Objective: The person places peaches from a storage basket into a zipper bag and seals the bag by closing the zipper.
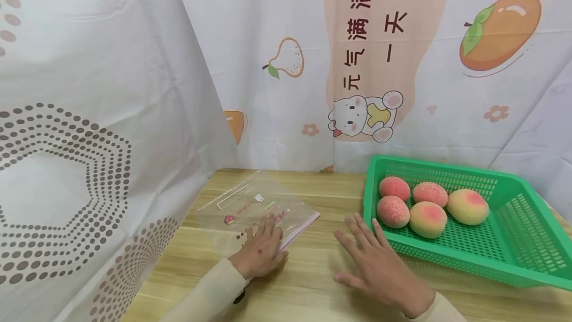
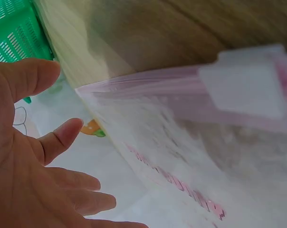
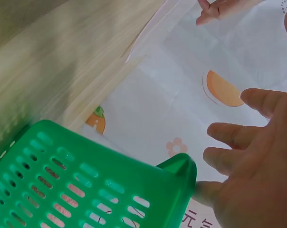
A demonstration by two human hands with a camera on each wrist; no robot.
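A clear plastic zip bag (image 1: 250, 202) with small printed pictures and a pink zip edge lies flat on the wooden table. Over its near part is my left hand (image 1: 262, 250), fingers extended; the left wrist view shows that hand (image 2: 43, 147) spread beside the bag's white slider (image 2: 243, 85). Whether the fingers touch the bag I cannot tell. To the right, my right hand (image 1: 377, 265) is spread over the table, holding nothing, close to the left corner of a green basket (image 1: 447, 257). Several peaches (image 1: 428, 219), pink and yellow, sit in the basket's left half.
A white curtain (image 1: 277, 93) printed with fruit, a bear and characters hangs behind the table (image 1: 308, 287). Another white curtain (image 1: 111, 88) with dotted patterns covers the left side. Something small and black (image 1: 240, 297) shows under the left sleeve.
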